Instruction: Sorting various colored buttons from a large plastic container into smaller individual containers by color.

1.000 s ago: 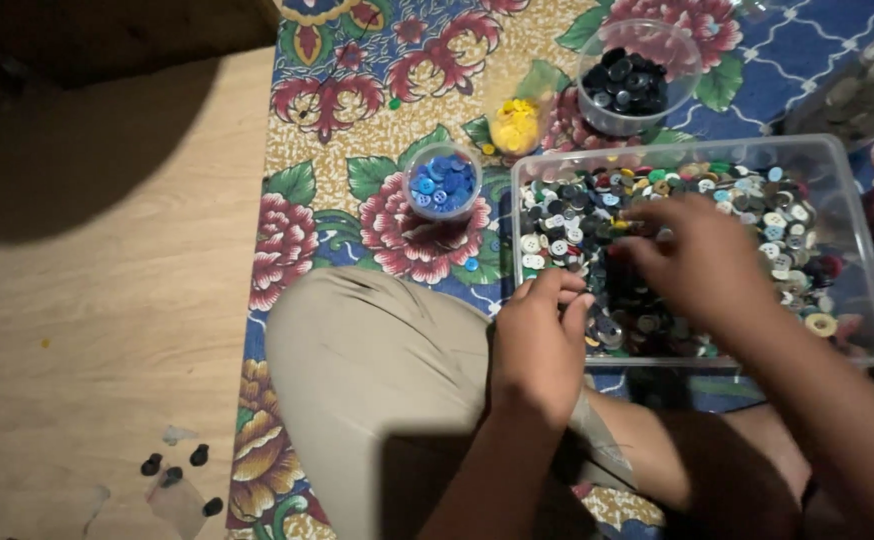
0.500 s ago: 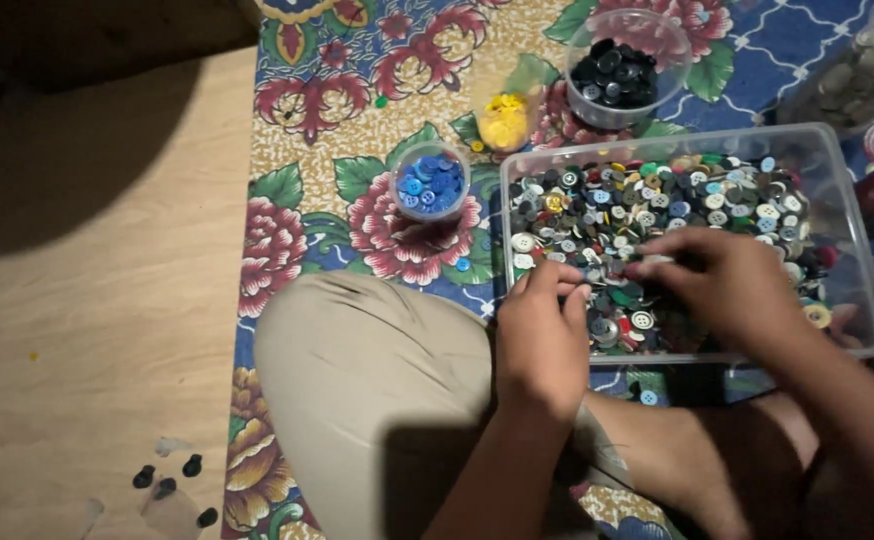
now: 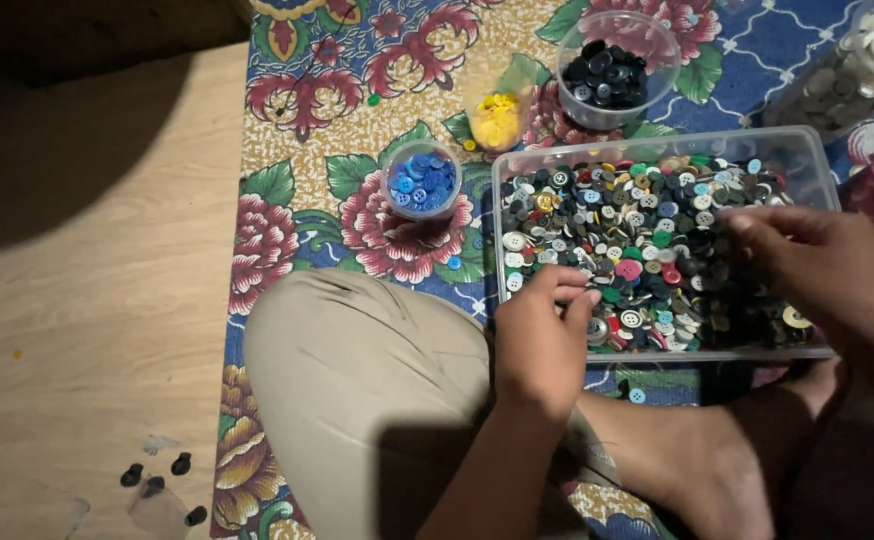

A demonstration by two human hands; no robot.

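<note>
A flowered mat in red, blue and gold covered the right part of a pale wooden floor, and you sat on it with one knee bent in beige cloth and a bare foot tucked under the near edge of a clear plastic tray. That tray lay on the mat straight in front of you, filled with mixed buttons in black, white, green, red, pink and blue. Your left hand rested at the tray's near left corner, its fingers curled inward toward the thumb over the rim; whether they pinched a button I cannot tell. Your right hand reached in from the right side, fingers loosely spread and lying on the pile, not closed on anything that showed. Just left of the tray stood a small clear cup of blue buttons, and beyond the tray's far left corner sat a small heap of yellow buttons. Behind the tray, a round clear tub held black buttons, and at the far right corner another container showed pale and white buttons. A few dark buttons lay loose on the floor, well apart from you
</note>
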